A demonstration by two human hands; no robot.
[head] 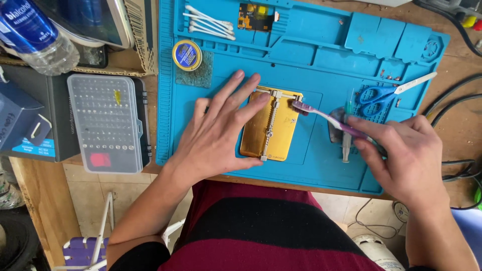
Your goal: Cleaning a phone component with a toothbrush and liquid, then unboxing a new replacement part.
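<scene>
A gold-coloured metal holder plate with a silver clamp bar down its middle lies on the blue work mat. My left hand rests flat on the plate's left half, fingers spread, pressing it down. My right hand grips the handle of a purple toothbrush. The brush head touches the plate's upper right corner.
Cotton swabs, a small orange circuit board and a round tin lie at the mat's top left. Blue scissors and a syringe sit by my right hand. A clear bit case and a water bottle stand at the left. Cables run at the right.
</scene>
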